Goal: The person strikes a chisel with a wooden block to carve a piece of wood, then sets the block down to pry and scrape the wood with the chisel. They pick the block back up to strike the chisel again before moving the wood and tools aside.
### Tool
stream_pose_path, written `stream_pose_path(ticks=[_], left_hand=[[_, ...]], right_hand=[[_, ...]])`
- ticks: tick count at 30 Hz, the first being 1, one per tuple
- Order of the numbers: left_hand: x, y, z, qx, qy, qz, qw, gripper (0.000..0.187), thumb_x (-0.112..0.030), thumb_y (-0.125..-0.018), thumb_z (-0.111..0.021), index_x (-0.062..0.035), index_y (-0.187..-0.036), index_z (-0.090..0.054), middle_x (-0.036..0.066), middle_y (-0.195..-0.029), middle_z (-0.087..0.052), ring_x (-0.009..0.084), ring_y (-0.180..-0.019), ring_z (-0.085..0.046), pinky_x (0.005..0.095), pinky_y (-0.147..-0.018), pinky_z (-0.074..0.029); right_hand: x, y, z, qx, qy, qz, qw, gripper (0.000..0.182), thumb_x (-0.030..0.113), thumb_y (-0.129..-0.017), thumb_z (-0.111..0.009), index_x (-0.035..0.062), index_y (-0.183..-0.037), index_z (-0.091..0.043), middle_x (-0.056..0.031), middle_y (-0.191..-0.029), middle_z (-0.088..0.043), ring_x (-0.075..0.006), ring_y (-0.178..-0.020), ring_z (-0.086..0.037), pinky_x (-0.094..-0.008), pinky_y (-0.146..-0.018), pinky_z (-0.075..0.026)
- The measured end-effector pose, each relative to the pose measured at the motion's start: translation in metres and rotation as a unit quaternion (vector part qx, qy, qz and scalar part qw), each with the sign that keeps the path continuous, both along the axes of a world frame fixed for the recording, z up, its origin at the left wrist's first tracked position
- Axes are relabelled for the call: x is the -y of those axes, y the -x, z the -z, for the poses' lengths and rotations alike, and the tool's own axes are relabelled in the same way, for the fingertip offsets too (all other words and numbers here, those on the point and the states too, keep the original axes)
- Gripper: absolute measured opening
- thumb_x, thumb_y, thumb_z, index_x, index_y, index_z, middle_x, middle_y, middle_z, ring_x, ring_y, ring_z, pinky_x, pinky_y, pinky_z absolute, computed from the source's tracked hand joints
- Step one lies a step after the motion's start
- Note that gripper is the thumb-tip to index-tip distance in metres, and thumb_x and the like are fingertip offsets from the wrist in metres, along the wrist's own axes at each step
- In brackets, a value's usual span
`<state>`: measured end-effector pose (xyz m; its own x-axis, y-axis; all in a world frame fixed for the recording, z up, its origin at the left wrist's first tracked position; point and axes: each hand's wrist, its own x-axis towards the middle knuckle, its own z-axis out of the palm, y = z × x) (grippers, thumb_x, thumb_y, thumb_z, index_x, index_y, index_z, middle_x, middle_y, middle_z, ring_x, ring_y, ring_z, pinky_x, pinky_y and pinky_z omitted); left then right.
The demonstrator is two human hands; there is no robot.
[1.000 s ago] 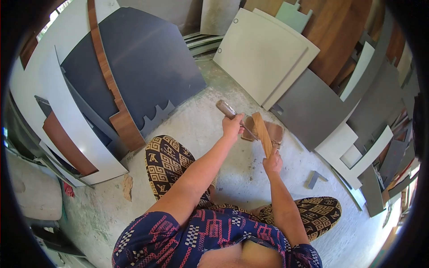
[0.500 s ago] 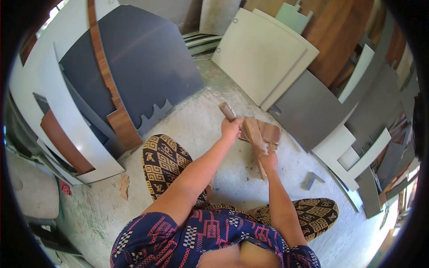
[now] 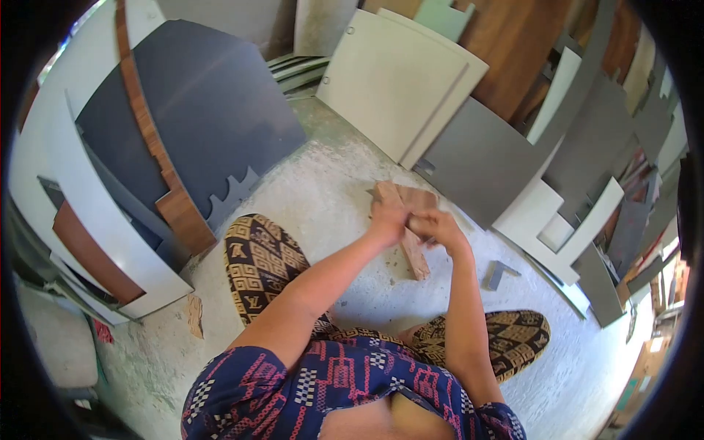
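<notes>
Gripping narrow wood strip (image 3: 415,257) above concrete floor (image 3: 330,198), both hands closing on it: left hand (image 3: 387,218) wrapping upper part, right hand (image 3: 438,224) pinching beside. Brown offcut (image 3: 411,196) lying behind. Risk: strip possibly slipping or splintering, because grips are crowding one end.

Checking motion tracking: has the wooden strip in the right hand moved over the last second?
Yes. The wooden strip has swung down from near upright and now lies low, nearer the floor, below the brown board, between left hand and right hand.
</notes>
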<state>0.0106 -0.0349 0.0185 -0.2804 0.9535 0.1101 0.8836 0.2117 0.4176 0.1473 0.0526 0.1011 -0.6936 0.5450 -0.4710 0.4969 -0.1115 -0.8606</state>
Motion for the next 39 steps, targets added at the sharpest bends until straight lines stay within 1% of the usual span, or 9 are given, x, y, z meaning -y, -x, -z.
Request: stream_pose_path(ticks=[8, 12, 15, 18, 20, 22, 25, 28, 39], left_hand=[[0.003, -0.017, -0.021, 0.0, -0.097, 0.076, 0.992, 0.048, -0.014, -0.069, -0.068, -0.0136, -0.116, -0.056, 0.012, -0.115, -0.052, 0.0354, -0.125, -0.036, 0.0563, -0.099, -0.031], [0.006, -0.002, -0.108, 0.048, -0.126, 0.056, 0.989, 0.055, -0.018, -0.066, -0.071, -0.0135, -0.117, -0.054, 0.013, -0.124, -0.046, 0.0418, -0.129, -0.028, 0.056, -0.099, -0.031], [0.034, 0.021, -0.181, 0.041, -0.204, 0.029, 0.978, 0.055, -0.024, -0.066, -0.072, -0.0114, -0.116, -0.053, 0.013, -0.122, -0.045, 0.0376, -0.127, -0.03, 0.052, -0.096, -0.034], [0.092, 0.061, -0.229, -0.032, -0.155, 0.037, 0.987, 0.055, -0.025, -0.067, -0.071, -0.0116, -0.117, -0.053, 0.013, -0.119, -0.046, 0.0351, -0.123, -0.033, 0.0498, -0.093, -0.036], [0.142, 0.09, -0.24, -0.052, -0.055, 0.018, 0.997, 0.053, -0.029, -0.067, -0.072, -0.0109, -0.114, -0.056, 0.013, -0.113, -0.051, 0.0343, -0.113, -0.044, 0.0466, -0.087, -0.04], [0.192, 0.114, -0.237, -0.022, 0.063, -0.001, 0.998, 0.049, -0.031, -0.066, -0.072, -0.0108, -0.109, -0.06, 0.013, -0.108, -0.055, 0.0334, -0.106, -0.05, 0.0445, -0.083, -0.042], [0.241, 0.125, -0.208, -0.059, 0.16, -0.036, 0.985, 0.047, -0.037, -0.064, -0.073, -0.0116, -0.102, -0.064, 0.012, -0.101, -0.06, 0.0322, -0.098, -0.054, 0.0432, -0.08, -0.044], [0.267, 0.116, -0.177, -0.007, -0.078, -0.101, 0.992, 0.046, -0.042, -0.063, -0.072, -0.0125, -0.097, -0.066, 0.008, -0.099, -0.062, 0.0313, -0.097, -0.054, 0.0426, -0.08, -0.044], [0.272, 0.117, -0.177, 0.006, -0.082, -0.172, 0.982, 0.041, -0.041, -0.058, -0.07, -0.0135, -0.088, -0.068, 0.006, -0.094, -0.064, 0.0283, -0.097, -0.056, 0.0423, -0.08, -0.044]], right_hand=[[0.01, -0.023, 0.061, -0.068, 0.045, 0.11, 0.991, 0.025, 0.011, -0.073, -0.066, 0.0007, -0.095, -0.06, -0.0074, -0.076, -0.062, -0.0156, -0.052, -0.057, -0.0261, -0.042, -0.044], [-0.009, -0.033, 0.096, -0.02, -0.029, 0.215, 0.976, 0.033, 0.013, -0.075, -0.067, 0.0004, -0.104, -0.059, -0.0063, -0.071, -0.06, -0.0137, -0.049, -0.054, -0.0255, -0.041, -0.041], [-0.025, -0.044, 0.144, -0.043, -0.007, 0.194, 0.98, 0.024, 0.013, -0.074, -0.067, 0.0029, -0.092, -0.057, -0.0033, -0.062, -0.052, -0.0121, -0.045, -0.048, -0.0254, -0.038, -0.038], [-0.032, -0.04, 0.195, -0.012, -0.045, 0.192, 0.98, 0.017, 0.018, -0.072, -0.066, 0.0045, -0.072, -0.055, -0.0031, -0.052, -0.047, -0.0136, -0.036, -0.042, -0.0287, -0.033, -0.036], [-0.033, -0.04, 0.207, 0.087, -0.12, 0.125, 0.981, 0.02, 0.019, -0.074, -0.065, 0.0003, -0.073, -0.059, -0.0101, -0.059, -0.057, -0.0224, -0.046, -0.055, -0.0361, -0.041, -0.045], [-0.067, -0.048, 0.286, 0.184, -0.295, 0.074, 0.935, 0.032, 0.02, -0.08, -0.063, -0.0061, -0.098, -0.06, -0.0171, -0.076, -0.065, -0.0289, -0.065, -0.063, -0.0416, -0.057, -0.05], [-0.076, -0.026, 0.275, 0.268, -0.36, 0.009, 0.894, 0.043, 0.028, -0.082, -0.061, -0.0099, -0.101, -0.061, -0.0215, -0.085, -0.067, -0.0332, -0.077, -0.065, -0.044, -0.069, -0.051], [-0.066, 0.015, 0.23, 0.255, -0.393, -0.002, 0.884, 0.045, 0.033, -0.082, -0.059, -0.0078, -0.1, -0.061, -0.02, -0.084, -0.067, -0.0325, -0.076, -0.065, -0.0454, -0.068, -0.05], [-0.019, 0.08, 0.117, 0.116, -0.423, -0.053, 0.897, 0.055, 0.052, -0.082, -0.052, -0.0004, -0.097, -0.064, -0.0147, -0.081, -0.068, -0.0301, -0.073, -0.065, -0.0504, -0.063, -0.049]])
